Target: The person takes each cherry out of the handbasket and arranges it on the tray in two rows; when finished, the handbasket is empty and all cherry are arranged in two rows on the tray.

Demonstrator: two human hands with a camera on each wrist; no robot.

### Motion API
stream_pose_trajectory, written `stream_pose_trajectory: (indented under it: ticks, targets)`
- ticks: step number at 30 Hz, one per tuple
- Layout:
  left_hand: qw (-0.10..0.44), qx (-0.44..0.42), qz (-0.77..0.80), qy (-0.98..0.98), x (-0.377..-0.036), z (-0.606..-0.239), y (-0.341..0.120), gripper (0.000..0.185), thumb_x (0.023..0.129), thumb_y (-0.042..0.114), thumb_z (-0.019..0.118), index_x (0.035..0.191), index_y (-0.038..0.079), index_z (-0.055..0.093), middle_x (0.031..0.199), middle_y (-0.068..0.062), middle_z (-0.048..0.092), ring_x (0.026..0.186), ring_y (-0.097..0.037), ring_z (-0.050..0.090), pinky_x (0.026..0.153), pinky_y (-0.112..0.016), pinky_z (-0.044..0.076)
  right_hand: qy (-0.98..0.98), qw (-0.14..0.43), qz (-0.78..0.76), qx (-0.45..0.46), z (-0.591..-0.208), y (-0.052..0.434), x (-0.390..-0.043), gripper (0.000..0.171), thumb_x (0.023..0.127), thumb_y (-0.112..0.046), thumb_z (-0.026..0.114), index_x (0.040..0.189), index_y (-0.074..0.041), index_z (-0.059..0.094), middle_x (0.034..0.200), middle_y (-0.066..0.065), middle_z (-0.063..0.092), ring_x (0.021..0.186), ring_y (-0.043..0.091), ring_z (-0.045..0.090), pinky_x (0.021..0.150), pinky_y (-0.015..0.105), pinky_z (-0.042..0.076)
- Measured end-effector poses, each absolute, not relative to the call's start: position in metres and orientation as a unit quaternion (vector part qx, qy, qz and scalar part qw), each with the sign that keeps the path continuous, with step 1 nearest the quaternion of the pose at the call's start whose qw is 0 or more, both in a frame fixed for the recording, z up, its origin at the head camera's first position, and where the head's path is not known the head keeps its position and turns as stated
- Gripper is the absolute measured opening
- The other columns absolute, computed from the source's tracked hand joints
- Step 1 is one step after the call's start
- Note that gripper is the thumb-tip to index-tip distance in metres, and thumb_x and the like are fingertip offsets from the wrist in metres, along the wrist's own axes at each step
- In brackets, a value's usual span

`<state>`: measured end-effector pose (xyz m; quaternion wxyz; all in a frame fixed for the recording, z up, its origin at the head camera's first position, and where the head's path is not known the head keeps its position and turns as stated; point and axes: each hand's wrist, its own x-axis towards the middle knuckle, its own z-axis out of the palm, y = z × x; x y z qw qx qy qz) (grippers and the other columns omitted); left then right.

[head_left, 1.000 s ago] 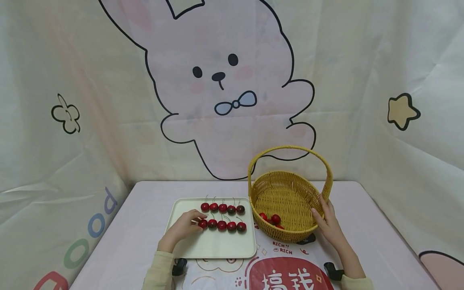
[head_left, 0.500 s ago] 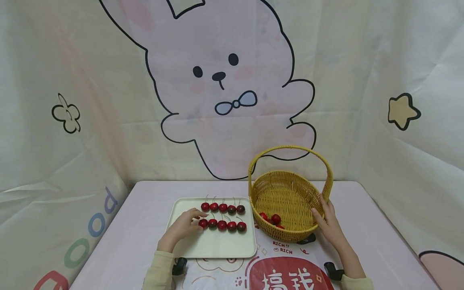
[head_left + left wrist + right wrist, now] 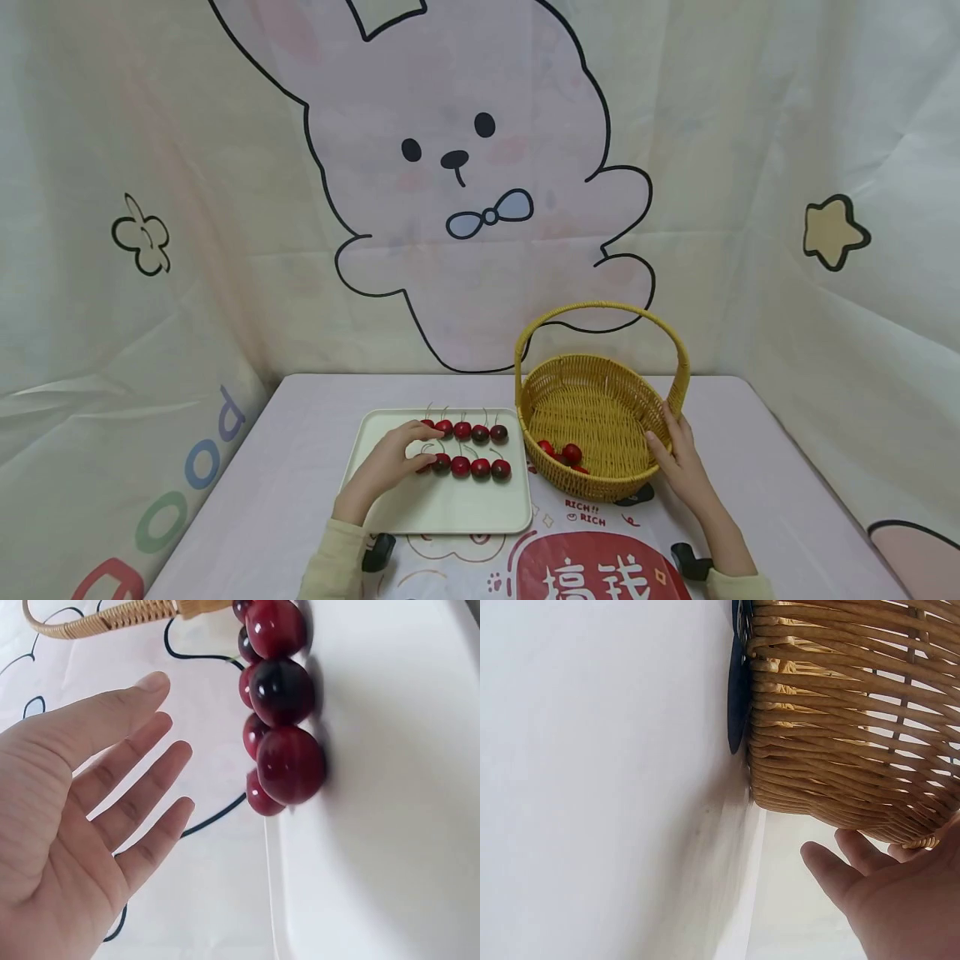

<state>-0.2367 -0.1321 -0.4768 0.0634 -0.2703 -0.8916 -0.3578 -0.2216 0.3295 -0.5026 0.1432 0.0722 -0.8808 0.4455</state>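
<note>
Pale clothed table [image 3: 300,467] before a rabbit-print curtain [image 3: 465,167]; left hand [image 3: 390,463] open-fingered, right hand [image 3: 678,467] flat against basket [image 3: 600,417].

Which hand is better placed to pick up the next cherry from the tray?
Probably the left hand: its fingers are at the cherries on the tray, while the right hand rests on the basket.

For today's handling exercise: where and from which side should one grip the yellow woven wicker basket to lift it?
Grip the yellow woven wicker basket at the top of its arched handle, coming from above. The arch stands upright and unobstructed over the bowl, while the right hand only steadies the rim.
</note>
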Motion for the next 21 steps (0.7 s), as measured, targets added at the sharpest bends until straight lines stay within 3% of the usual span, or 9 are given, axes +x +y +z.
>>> stream_pose_trajectory:
  ticks: [6,21]
  targets:
    - [0.081,-0.298,-0.364,-0.879,-0.234,-0.471,-0.12,0.03,0.082,0.012,0.07,0.111,0.009,0.065,0.106,-0.002,0.064,0.101,-0.02,0.06,0.088,-0.038,0.049,-0.88,0.142,0.447,0.071,-0.506,0.331,-0.223,0.066,0.099,-0.023,0.043,0.15,-0.013,0.003,0.149,0.03,0.001,0.128,0.056,0.02,0.092,0.072,0.025]
    - [0.064,-0.358,-0.377,-0.852,-0.227,-0.472,-0.059,0.029,0.087,0.017,0.065,0.116,0.018,0.064,0.114,0.004,0.061,0.104,-0.011,0.057,0.086,-0.032,0.05,-0.881,0.146,0.444,0.07,-0.507,0.331,-0.223,0.065,0.099,-0.024,0.043,0.15,-0.011,0.004,0.149,0.031,0.002,0.127,0.057,0.021,0.092,0.072,0.025]
